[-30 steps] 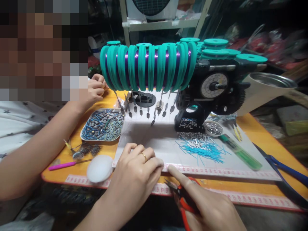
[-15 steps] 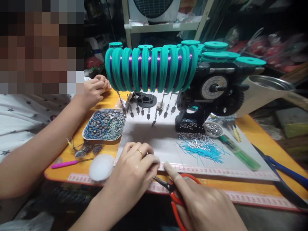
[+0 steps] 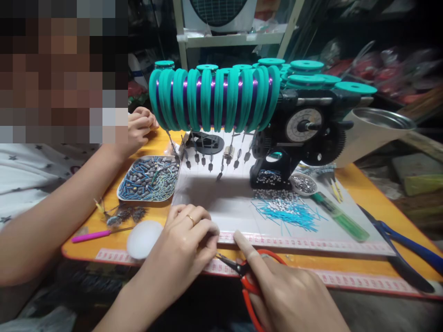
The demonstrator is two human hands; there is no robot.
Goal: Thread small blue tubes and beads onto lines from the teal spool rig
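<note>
Scissors have drawn nearer the fingertips of the left hand.
From where I stand, the right hand grips them over the near edge of the table, forefinger stretched to the board; the left is curled in a pinch, on what I can't tell. It looks like lining up a snip, which would call for steady tips. Spools stand beyond.

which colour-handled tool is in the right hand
The red-handled metal scissors; the blue-handled tool, yellow-handled tool and slim pink-handled tool lie unheld.
</note>
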